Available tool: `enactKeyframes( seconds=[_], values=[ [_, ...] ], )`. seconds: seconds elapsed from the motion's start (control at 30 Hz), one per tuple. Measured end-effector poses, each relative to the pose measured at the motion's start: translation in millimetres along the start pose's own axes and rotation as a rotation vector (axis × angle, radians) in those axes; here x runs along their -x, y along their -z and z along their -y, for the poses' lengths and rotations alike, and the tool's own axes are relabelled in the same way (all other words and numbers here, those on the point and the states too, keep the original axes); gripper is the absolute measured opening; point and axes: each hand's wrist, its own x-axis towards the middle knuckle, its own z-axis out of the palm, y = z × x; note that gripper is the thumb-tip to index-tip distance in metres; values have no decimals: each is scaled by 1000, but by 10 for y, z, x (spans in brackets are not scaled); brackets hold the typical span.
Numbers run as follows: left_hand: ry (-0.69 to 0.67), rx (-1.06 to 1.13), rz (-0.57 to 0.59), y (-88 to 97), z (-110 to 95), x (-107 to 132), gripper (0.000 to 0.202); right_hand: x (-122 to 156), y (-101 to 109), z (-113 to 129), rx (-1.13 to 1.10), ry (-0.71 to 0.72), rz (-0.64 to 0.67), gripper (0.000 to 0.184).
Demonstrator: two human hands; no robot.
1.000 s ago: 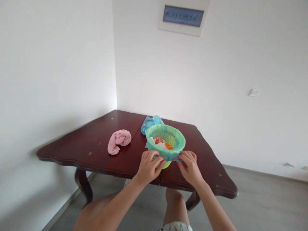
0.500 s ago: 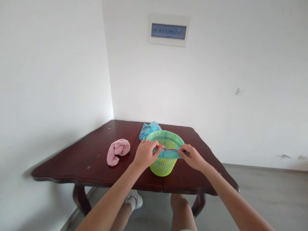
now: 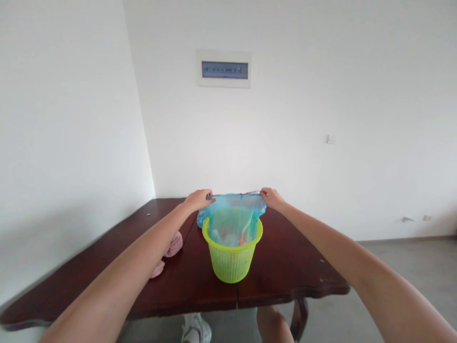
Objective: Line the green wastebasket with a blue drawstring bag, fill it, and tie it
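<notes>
A lime-green mesh basket [image 3: 232, 259] stands upright on the dark wooden table [image 3: 285, 271]. A translucent blue plastic bag [image 3: 232, 216] rises out of it, stretched taut between both hands, with white and orange scraps showing through near its bottom. My left hand [image 3: 198, 198] is closed on the bag's left top corner. My right hand [image 3: 270, 196] pinches the right top corner, where a thin red drawstring runs along the edge. Both hands are above the basket's rim.
A rolled pink towel [image 3: 171, 247] lies on the table left of the basket, partly hidden by my left forearm. More blue plastic [image 3: 200, 220] shows behind the basket. White walls meet close behind the table. My knees and a shoe show beneath its front edge.
Both hands have risen from the basket's rim, pulling the blue bag up out of the basket. The view has shifted, so the table is seen head-on.
</notes>
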Motion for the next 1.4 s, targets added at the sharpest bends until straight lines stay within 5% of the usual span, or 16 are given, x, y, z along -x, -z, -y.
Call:
enactKeyframes(
  seconds=[0.13, 0.27, 0.5, 0.67, 0.77, 0.93, 1.07, 1.27, 1.4],
  values=[
    [52, 19, -196, 218, -291, -58, 27, -62, 164, 284, -108, 146, -216, 32],
    [11, 161, -277, 425, -458, 203, 40, 323, 388, 462, -165, 345, -287, 27],
    [8, 1023, -444, 788, -731, 826, 64, 1082, 749, 678, -124, 537, -668, 23],
    [128, 1550, -683, 663, -1096, 1076, 51, 1357, 566, 1146, -348, 499, -873, 28],
    [217, 1684, -705, 504, -1289, 1218, 56, 1504, 442, 1444, -407, 504, -932, 21],
    [32, 1616, -541, 443, -1465, 1458, 74, 1610, 588, 1746, -621, 353, -951, 36],
    [-86, 1420, -742, 482, -1303, 1650, 67, 1603, 891, 1790, -977, 223, -769, 61],
    [121, 1485, -795, 304, -966, 2012, 68, 1680, 912, 1694, -1091, 315, -583, 57],
    [227, 1597, -550, 327, -921, 2174, 72, 1780, 699, 1596, -1011, 310, -486, 63]
  ],
)
